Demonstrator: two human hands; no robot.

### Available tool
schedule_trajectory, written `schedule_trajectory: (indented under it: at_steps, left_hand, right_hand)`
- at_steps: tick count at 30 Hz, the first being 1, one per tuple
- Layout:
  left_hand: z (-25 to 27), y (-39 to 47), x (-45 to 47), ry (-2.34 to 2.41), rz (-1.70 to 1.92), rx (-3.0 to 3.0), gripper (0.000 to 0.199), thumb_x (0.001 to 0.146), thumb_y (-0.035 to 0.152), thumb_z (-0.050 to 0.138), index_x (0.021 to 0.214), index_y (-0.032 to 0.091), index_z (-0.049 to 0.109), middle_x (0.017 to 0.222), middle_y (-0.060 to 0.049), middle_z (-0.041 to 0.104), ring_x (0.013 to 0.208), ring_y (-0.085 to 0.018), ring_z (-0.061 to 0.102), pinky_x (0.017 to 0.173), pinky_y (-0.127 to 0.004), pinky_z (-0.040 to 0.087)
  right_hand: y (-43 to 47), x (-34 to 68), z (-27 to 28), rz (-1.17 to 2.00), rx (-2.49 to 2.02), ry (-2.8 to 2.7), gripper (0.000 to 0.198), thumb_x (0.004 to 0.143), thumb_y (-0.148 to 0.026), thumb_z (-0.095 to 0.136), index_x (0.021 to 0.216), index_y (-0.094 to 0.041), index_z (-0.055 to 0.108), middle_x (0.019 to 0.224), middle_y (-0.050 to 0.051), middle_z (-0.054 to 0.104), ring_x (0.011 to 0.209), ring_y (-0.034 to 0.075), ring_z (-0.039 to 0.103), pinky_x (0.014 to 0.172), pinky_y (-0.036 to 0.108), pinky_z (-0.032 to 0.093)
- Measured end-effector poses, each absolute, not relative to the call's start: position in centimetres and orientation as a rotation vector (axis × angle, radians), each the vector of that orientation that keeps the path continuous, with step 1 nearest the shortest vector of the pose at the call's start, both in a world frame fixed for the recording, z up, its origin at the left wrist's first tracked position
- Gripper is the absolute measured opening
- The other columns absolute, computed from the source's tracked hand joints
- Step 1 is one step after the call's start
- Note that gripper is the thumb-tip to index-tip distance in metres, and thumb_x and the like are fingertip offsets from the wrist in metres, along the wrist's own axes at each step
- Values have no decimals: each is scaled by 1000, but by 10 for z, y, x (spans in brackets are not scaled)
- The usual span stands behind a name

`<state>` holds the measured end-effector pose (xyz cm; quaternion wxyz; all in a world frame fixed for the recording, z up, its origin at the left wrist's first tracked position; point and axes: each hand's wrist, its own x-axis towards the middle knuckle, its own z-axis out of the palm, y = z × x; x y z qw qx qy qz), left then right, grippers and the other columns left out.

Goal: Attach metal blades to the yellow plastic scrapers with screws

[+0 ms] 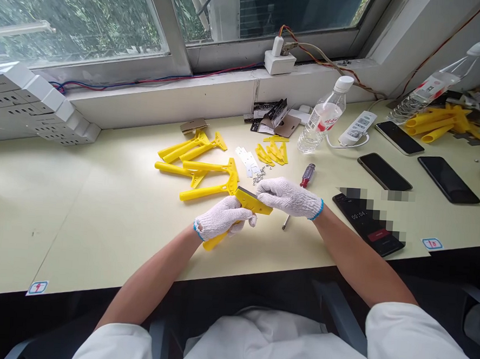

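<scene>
My left hand (223,219), in a white knitted glove with a blue cuff, is wrapped round the handle of a yellow scraper (250,201). The scraper's wide head points up and right, with a dark strip along its upper edge. At that head, the fingers of my gloved right hand (285,196) are bent and pressed against its right end; any small part between them is hidden. Several more yellow scraper handles (207,189) lie just beyond my left hand. Small screws (259,175) and white blades (246,161) are in front of my hands. A screwdriver (307,174) lies partly behind my right hand.
Yellow flat pieces (280,152) and opened black boxes (276,119) lie farther back. A water bottle (323,117) stands near a power strip (357,128). Several phones, one a lit phone (367,225), lie right. White stacked boxes (37,102) stand at the left by the window.
</scene>
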<state>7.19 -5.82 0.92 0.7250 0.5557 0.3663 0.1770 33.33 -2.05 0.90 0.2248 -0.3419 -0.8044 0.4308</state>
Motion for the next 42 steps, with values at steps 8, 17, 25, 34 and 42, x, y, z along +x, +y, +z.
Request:
schedule_trajectory:
  at_steps: [8,17,25,34,42]
  left_hand:
    - [16,-59,72,851,276,1354,20,95,39,69,88,20,72,63,3,52,51,-12,44,54,-29,37]
    - [8,-64,80,1112,409,2050,11,97,26,60,97,25,71,93,-4,75,87,-26,72,85,-38,54]
    - [12,-59,70,1069,453,1851,13,96,29,67,108,25,65,99,-3,74,79,-21,66,76,-34,53]
    - [9,-48,58,896,554,1017,40,100,53,76,118,20,64,95,-7,79,75,-25,79,71,-37,63]
    - [3,-48,65,746,527,925,44,94,54,88,95,14,70,81,-8,73,62,-16,67,59,-29,54]
  right_hand:
    - [-26,327,14,1340,-946,-2121,19,100,-33,65,91,-17,63,79,-1,63,70,13,55,64,26,43]
    - [-27,317,-2,928,-556,-2107,5,101,-19,79,106,-19,79,98,4,77,81,14,66,74,28,55]
    - [-24,317,-8,693,-444,-2155,4,106,-24,79,103,-22,79,98,5,77,88,17,71,84,33,58]
    - [-28,311,-2,496,-347,-2194,10,111,-26,69,104,-27,78,100,5,83,94,21,73,94,40,58]
    - [-29,311,-13,434,-405,-2249,18,113,-33,66,102,-31,81,105,6,83,108,26,68,105,45,56]
